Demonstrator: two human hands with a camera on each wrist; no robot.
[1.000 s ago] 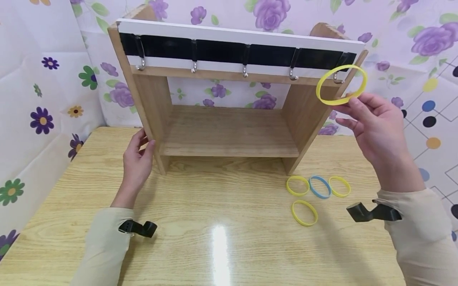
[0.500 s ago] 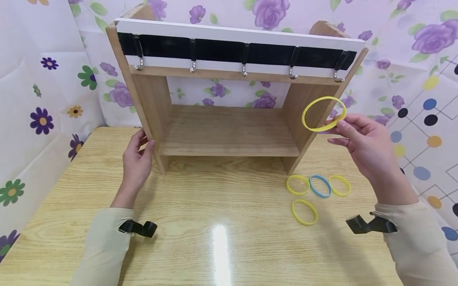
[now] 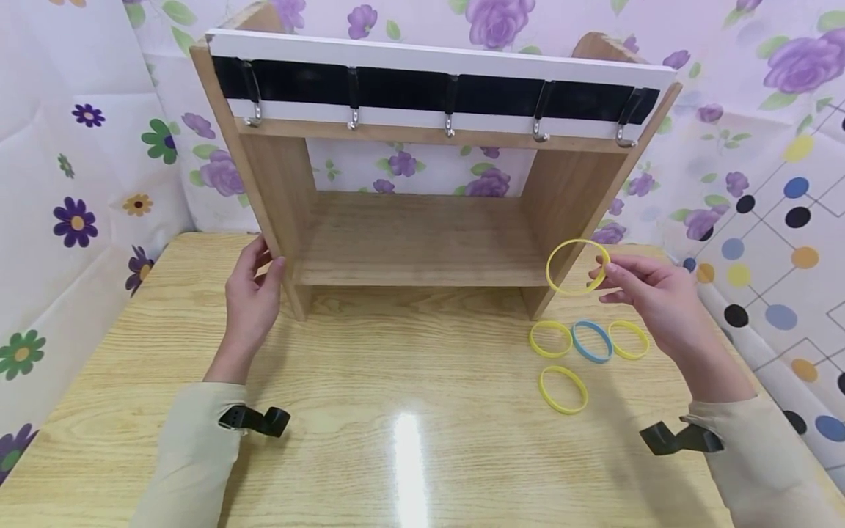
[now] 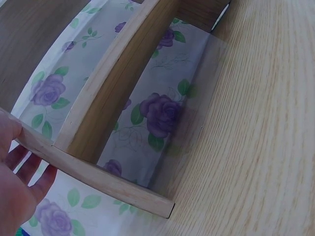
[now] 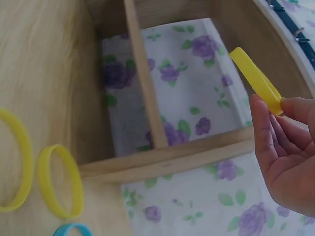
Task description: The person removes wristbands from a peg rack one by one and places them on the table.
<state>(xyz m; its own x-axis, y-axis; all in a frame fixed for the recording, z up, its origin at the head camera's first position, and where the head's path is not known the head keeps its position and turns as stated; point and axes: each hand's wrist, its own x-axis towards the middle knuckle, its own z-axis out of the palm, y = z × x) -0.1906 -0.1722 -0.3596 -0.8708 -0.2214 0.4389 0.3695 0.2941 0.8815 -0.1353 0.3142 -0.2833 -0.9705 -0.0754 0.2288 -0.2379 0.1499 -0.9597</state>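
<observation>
In the head view a wooden shelf rack (image 3: 422, 242) stands on the table, with a row of metal hooks (image 3: 449, 125) along its upper front bar. My left hand (image 3: 254, 297) grips the rack's left side panel, thumb at the front edge and fingers against the outer side. The left wrist view shows these fingers (image 4: 43, 182) bent at the panel. My right hand (image 3: 650, 297) pinches a yellow wristband (image 3: 573, 293) between thumb and fingers, raised before the lower right part of the rack. The right wrist view has this band edge-on, tilted above the fingertips (image 5: 290, 105).
Below the right hand lie three yellow wristbands (image 3: 550, 356) and a blue wristband (image 3: 597, 359) on the wood-grain table (image 3: 370, 411). Floral sheeting (image 3: 686, 139) hangs behind the rack and at both sides. All the hooks are bare.
My right hand has come down and leftward with the yellow wristband, from hook height to about the level of the lower shelf. The left hand keeps its place on the panel.
</observation>
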